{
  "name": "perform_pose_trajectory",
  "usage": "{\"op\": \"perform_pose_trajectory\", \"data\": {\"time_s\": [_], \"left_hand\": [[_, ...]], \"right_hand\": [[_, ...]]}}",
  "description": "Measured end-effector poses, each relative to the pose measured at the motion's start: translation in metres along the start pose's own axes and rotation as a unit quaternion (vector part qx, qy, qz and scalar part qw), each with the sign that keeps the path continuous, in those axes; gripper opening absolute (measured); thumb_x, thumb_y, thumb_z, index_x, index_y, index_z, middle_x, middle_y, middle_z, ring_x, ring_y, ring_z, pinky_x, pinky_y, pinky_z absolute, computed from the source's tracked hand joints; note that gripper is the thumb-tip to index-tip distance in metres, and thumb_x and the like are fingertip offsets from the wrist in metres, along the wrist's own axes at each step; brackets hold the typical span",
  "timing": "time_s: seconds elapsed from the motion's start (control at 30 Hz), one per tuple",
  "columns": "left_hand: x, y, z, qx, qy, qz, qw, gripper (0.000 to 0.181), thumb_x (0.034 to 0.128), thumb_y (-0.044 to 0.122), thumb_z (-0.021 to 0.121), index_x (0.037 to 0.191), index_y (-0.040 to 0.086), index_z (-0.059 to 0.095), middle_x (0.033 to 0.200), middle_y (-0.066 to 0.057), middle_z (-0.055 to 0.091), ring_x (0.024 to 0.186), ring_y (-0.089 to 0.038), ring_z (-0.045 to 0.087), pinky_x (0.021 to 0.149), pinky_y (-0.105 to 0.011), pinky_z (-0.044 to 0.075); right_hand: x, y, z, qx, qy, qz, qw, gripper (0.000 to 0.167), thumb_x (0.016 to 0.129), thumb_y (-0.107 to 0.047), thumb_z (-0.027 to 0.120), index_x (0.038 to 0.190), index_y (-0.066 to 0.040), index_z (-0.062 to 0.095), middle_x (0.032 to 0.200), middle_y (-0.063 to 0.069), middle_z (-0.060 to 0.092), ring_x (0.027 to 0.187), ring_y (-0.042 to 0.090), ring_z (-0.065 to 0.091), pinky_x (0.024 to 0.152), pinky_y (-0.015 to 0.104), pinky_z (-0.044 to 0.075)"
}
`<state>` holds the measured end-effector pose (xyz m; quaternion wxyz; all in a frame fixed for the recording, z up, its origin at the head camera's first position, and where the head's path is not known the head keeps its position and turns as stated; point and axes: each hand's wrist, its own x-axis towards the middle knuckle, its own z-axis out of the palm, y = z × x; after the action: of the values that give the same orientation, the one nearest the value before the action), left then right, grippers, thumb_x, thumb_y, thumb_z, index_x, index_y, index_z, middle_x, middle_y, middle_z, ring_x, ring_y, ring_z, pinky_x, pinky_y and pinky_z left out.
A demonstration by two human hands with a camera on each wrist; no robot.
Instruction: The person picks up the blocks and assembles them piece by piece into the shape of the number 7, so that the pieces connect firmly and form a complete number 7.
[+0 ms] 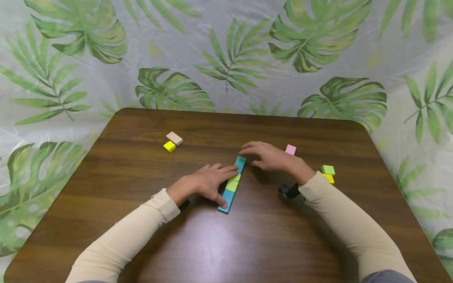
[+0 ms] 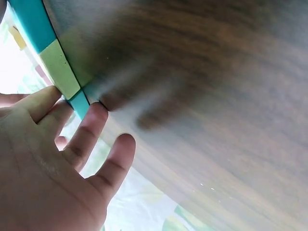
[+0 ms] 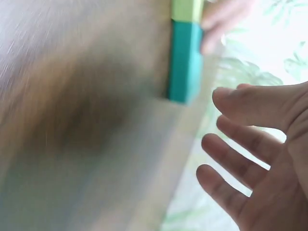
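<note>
A straight row of flat blocks lies on the table: a near teal block [image 1: 229, 196], a light green block [image 1: 233, 182] and a far teal block [image 1: 241, 160], end to end. My left hand [image 1: 209, 181] spreads along the row's left side. Its thumb rests on the near teal block and its fingertips reach the far one, the fingers nearly straight. To the right of the far end, my right hand [image 1: 270, 155] holds nothing. In the right wrist view its fingers [image 3: 231, 149] are apart from one another and from the teal block [image 3: 183, 62].
On the wooden table [image 1: 134, 181], a pale wood block [image 1: 174, 138] touches a yellow block [image 1: 169, 146] at back left. A pink block [image 1: 291, 149] lies beyond the right wrist. Farther right are a green block [image 1: 328, 169] and a yellow block [image 1: 330, 179], partly covered by the sleeve.
</note>
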<state>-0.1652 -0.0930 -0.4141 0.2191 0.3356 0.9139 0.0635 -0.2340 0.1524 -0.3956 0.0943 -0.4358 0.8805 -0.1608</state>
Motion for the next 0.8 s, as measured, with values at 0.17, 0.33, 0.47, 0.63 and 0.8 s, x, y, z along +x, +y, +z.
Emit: {"op": "perform_pose_trajectory", "data": {"time_s": [0.17, 0.33, 0.47, 0.63, 0.8], "left_hand": [[0.001, 0.000, 0.001, -0.007, 0.007, -0.001, 1.0000, 0.107, 0.0766, 0.061, 0.077, 0.160, 0.031, 0.018, 0.168, 0.013, 0.012, 0.150, -0.022, 0.025, 0.118, -0.055, 0.026], [0.002, 0.001, 0.003, -0.015, 0.008, 0.011, 0.9998, 0.105, 0.0771, 0.060, 0.077, 0.160, 0.029, 0.020, 0.168, 0.014, 0.010, 0.152, -0.023, 0.021, 0.118, -0.053, 0.028], [0.002, 0.002, 0.002, -0.018, 0.008, 0.015, 0.9997, 0.104, 0.0773, 0.059, 0.077, 0.160, 0.028, 0.022, 0.168, 0.013, 0.010, 0.153, -0.025, 0.021, 0.118, -0.053, 0.028], [0.001, -0.001, 0.003, -0.014, 0.011, 0.014, 0.9997, 0.104, 0.0769, 0.059, 0.077, 0.159, 0.028, 0.022, 0.168, 0.014, 0.011, 0.152, -0.024, 0.022, 0.118, -0.052, 0.028], [0.000, -0.004, 0.003, -0.017, 0.008, 0.017, 0.9997, 0.105, 0.0769, 0.059, 0.077, 0.160, 0.027, 0.021, 0.168, 0.013, 0.010, 0.152, -0.024, 0.022, 0.118, -0.051, 0.029]], "right_hand": [[-0.039, 0.006, -0.025, -0.020, 0.004, 0.025, 0.9995, 0.048, 0.091, -0.004, 0.068, 0.137, -0.006, 0.058, 0.144, 0.019, 0.053, 0.134, 0.038, 0.050, 0.106, 0.056, 0.044], [-0.093, 0.019, -0.045, -0.044, 0.027, 0.073, 0.9960, 0.047, 0.090, -0.004, 0.069, 0.136, -0.006, 0.060, 0.140, 0.019, 0.056, 0.130, 0.040, 0.052, 0.102, 0.058, 0.046], [-0.131, 0.026, -0.051, -0.052, 0.040, 0.106, 0.9922, 0.047, 0.087, -0.002, 0.071, 0.134, -0.003, 0.061, 0.137, 0.020, 0.058, 0.125, 0.042, 0.055, 0.097, 0.059, 0.047], [-0.158, 0.035, -0.046, -0.054, 0.041, 0.138, 0.9882, 0.046, 0.087, -0.003, 0.071, 0.132, -0.003, 0.062, 0.136, 0.021, 0.058, 0.121, 0.043, 0.058, 0.094, 0.059, 0.049], [-0.172, 0.041, -0.035, -0.048, 0.032, 0.162, 0.9851, 0.045, 0.086, -0.002, 0.071, 0.131, -0.003, 0.062, 0.135, 0.022, 0.059, 0.119, 0.043, 0.059, 0.093, 0.058, 0.050]]}}
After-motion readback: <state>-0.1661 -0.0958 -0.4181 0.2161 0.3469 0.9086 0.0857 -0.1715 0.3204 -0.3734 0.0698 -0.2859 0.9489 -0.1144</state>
